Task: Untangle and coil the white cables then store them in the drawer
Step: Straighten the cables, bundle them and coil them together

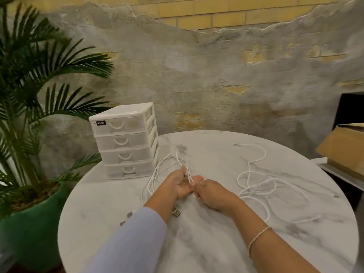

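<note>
Round marble desk [206,243]: our fingers [185,172] pinch thin white cables [157,174]; second tangle [264,186] untouched at right edge, white plastic drawers [122,142] closed.

Drawer unit [124,140] blocks the table's [216,253] ten o'clock edge; loose cable tangle [264,186] clutters three o'clock; six o'clock open.

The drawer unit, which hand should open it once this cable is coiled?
Probably the left hand. The drawer unit stands on its side of the table, just beyond it, drawers all closed. The right hand would have to cross over.
</note>
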### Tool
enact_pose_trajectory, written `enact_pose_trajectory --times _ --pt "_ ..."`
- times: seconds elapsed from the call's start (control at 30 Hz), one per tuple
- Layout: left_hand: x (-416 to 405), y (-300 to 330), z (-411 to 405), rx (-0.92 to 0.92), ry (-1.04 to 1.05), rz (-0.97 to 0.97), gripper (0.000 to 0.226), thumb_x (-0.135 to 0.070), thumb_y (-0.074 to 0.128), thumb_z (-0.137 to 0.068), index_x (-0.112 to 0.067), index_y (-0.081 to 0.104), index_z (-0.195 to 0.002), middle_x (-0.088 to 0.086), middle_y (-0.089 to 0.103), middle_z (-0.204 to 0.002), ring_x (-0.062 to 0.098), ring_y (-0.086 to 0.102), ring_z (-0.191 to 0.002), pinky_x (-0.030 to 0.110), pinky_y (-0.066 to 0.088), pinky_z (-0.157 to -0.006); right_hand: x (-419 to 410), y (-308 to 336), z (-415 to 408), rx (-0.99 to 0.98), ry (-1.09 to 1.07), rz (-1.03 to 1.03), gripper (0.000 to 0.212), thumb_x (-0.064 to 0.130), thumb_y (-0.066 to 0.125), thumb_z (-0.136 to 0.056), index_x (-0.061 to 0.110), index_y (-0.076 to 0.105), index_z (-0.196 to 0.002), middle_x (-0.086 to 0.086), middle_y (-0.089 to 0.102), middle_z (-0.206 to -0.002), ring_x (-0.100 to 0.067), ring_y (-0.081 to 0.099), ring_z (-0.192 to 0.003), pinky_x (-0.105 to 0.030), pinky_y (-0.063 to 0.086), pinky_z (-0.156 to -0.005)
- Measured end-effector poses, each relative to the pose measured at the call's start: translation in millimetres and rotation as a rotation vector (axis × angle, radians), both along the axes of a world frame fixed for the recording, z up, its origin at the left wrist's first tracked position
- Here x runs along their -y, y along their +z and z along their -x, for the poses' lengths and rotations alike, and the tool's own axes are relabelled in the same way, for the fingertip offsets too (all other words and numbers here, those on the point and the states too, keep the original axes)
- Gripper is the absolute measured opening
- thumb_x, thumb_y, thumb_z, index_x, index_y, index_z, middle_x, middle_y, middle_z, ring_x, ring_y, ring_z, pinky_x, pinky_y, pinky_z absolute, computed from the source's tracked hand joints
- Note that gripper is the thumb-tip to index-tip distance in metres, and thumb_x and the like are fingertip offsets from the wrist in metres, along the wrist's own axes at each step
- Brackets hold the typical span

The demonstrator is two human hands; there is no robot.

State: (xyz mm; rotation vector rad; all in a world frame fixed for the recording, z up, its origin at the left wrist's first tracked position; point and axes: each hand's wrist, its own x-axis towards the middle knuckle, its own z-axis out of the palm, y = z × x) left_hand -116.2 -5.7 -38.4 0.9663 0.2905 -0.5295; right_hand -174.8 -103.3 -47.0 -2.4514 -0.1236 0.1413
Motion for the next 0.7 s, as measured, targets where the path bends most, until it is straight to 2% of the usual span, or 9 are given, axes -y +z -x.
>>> enact_pose_trajectory --times 0.03,0.07,0.17,0.2,0.27,0.33,0.43,0.53,0.7 --pt "2 -4 -3 0.0 -0.005 -0.024 0.048 -0.038 0.034 -0.101 0.007 0.048 -0.105 0.023 0.059 -0.09 0.032 0.065 -0.058 0.029 0.048 -0.033 0 1 0 0.025 0.004 0.016 0.037 0.02 0.03 -0.101 0.022 0.041 -0.066 -0.01 0.055 -0.094 -0.019 0.047 -0.082 -0.027 0.03 -0.061" --pt "3 -3 0 -0.023 -0.032 -0.055 0.053 -0.045 0.036 -0.098 0.007 0.049 -0.095 0.019 0.059 -0.08 0.03 0.063 -0.052 0.029 0.05 -0.037 -1 1 -1 0.037 0.006 0.043 0.038 0.019 0.029 -0.101 0.024 0.038 -0.065 -0.016 0.059 -0.104 -0.02 0.048 -0.088 -0.027 0.031 -0.066" --pt "9 -7 8 -0.01 -0.078 -0.119 0.046 -0.036 0.039 -0.1 0.006 0.055 -0.095 0.017 0.064 -0.075 0.029 0.066 -0.079 0.037 0.053 -0.071 -3 -1 -4 0.042 0.002 0.088 0.03 0.018 0.029 -0.101 0.016 0.051 -0.081 -0.022 0.059 -0.117 -0.027 0.053 -0.094 -0.027 0.033 -0.075" --pt "10 -8 9 -0.029 -0.055 -0.118 0.04 -0.031 0.038 -0.102 0.004 0.055 -0.09 0.017 0.065 -0.071 0.027 0.068 -0.072 0.037 0.053 -0.073 -4 -3 -6 0.049 -0.01 0.099 0.027 0.018 0.03 -0.101 0.011 0.055 -0.094 -0.023 0.058 -0.119 -0.028 0.054 -0.098 -0.027 0.032 -0.076" --pt "10 -14 8 -0.014 0.0 -0.118 0.036 -0.024 0.038 -0.102 -0.003 0.051 -0.077 0.014 0.066 -0.055 0.023 0.066 -0.046 0.032 0.054 -0.055 -6 -7 -7 0.072 -0.019 0.133 0.034 0.017 0.029 -0.102 0.001 0.052 -0.121 -0.022 0.053 -0.127 -0.031 0.052 -0.114 -0.029 0.033 -0.079" --pt "8 -16 8 -0.014 0.044 -0.105 0.038 -0.024 0.038 -0.102 -0.007 0.046 -0.069 0.008 0.061 -0.044 0.02 0.063 -0.038 0.026 0.052 -0.042 -6 -8 -6 0.086 0.015 0.178 0.037 0.016 0.028 -0.102 -0.001 0.047 -0.129 -0.02 0.05 -0.131 -0.031 0.048 -0.121 -0.032 0.036 -0.087" --pt "7 -18 6 -0.003 0.051 -0.058 0.042 -0.027 0.036 -0.103 -0.011 0.043 -0.065 -0.001 0.045 -0.033 0.015 0.059 -0.039 0.023 0.046 -0.046 1 -5 -2 0.044 0.086 0.203 0.036 0.021 0.03 -0.102 0.002 0.057 -0.114 -0.018 0.057 -0.122 -0.03 0.052 -0.113 -0.029 0.035 -0.082" --pt "5 -18 7 -0.021 0.046 0.065 0.041 -0.026 0.036 -0.102 -0.01 0.04 -0.065 -0.003 0.031 -0.032 0.01 0.037 -0.027 0.017 0.038 -0.038 8 -2 1 0.018 0.145 0.255 0.035 0.031 0.035 -0.101 0.011 0.063 -0.098 -0.011 0.06 -0.115 -0.023 0.052 -0.103 -0.028 0.033 -0.079" --pt "0 -22 1 -0.034 0.055 0.139 0.041 -0.022 0.036 -0.102 -0.009 0.037 -0.064 -0.003 0.023 -0.031 0.008 0.021 -0.02 0.009 0.019 -0.026 27 4 2 -0.051 0.232 0.24 0.024 0.033 0.045 -0.097 0.024 0.055 -0.076 0.007 0.053 -0.073 -0.009 0.05 -0.075 -0.024 0.036 -0.069"
